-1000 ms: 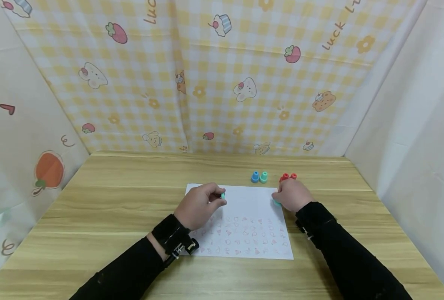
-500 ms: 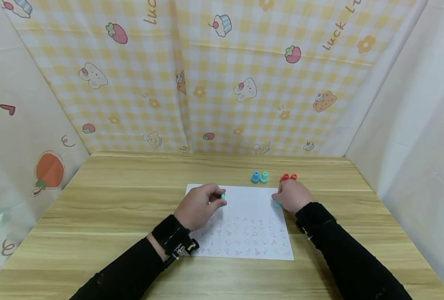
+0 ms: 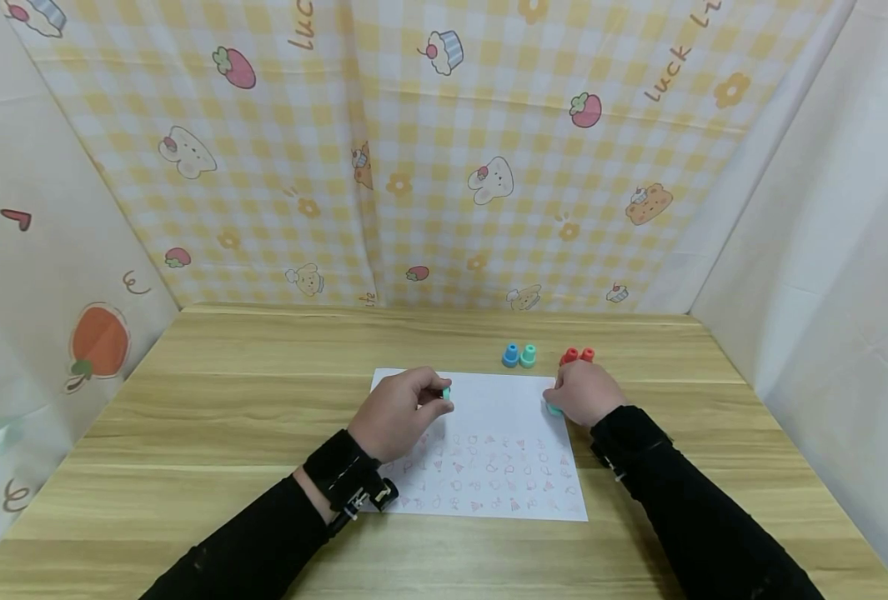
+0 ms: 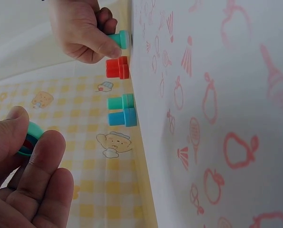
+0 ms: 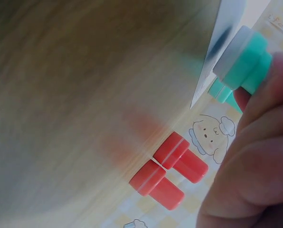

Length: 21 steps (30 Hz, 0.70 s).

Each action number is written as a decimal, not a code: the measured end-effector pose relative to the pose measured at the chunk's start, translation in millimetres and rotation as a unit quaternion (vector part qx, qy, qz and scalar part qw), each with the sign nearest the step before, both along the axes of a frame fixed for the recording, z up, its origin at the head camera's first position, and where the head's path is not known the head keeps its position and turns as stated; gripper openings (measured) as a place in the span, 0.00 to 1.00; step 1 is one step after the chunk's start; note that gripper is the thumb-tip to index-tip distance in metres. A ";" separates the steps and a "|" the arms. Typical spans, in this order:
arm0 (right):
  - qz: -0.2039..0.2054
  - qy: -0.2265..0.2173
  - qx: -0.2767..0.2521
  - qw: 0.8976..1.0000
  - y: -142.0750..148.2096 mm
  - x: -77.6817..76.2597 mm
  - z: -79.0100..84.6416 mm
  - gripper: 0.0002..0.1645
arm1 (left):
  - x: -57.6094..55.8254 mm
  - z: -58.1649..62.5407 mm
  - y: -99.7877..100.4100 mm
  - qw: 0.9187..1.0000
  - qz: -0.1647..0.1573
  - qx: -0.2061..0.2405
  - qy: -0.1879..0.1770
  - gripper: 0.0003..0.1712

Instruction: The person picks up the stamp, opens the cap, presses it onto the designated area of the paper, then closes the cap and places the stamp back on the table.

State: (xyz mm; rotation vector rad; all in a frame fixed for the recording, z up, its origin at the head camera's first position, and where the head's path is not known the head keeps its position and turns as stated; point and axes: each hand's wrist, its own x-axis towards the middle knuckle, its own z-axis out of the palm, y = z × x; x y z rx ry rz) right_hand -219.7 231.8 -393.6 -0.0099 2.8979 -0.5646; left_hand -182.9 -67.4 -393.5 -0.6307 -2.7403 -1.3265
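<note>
My left hand point(image 3: 398, 414) pinches a small round teal cap point(image 4: 31, 137) between thumb and fingers, above the left part of the paper. Its hollow side looks dark in the left wrist view. My right hand point(image 3: 588, 392) grips a teal toy stamp point(image 5: 248, 59) by its handle, at the upper right corner of the white paper point(image 3: 489, 400). The stamp's pale flat end faces the paper and seems slightly apart from it. Rows of faint red prints, such as fruits, shuttlecocks and rackets, cover the paper's near half.
Just beyond the paper, a blue stamp point(image 3: 511, 355) and a green stamp point(image 3: 529, 356) stand upright side by side. Two red stamps point(image 5: 172, 149) stand behind my right hand. The wooden table point(image 3: 248, 400) meets a yellow checked curtain point(image 3: 428, 225) at the back.
</note>
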 end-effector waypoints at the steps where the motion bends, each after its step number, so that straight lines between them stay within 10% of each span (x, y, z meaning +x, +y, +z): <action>1: -0.001 -0.001 0.000 1.000 -0.3 0.0 0.0 0.17 | 0.0 -0.1 0.0 1.000 0.000 0.000 0.000 0.08; 21: -0.002 -0.015 0.032 0.999 -5.0 0.2 1.4 0.13 | 0.9 1.2 0.3 1.000 0.003 -0.008 -0.005 0.08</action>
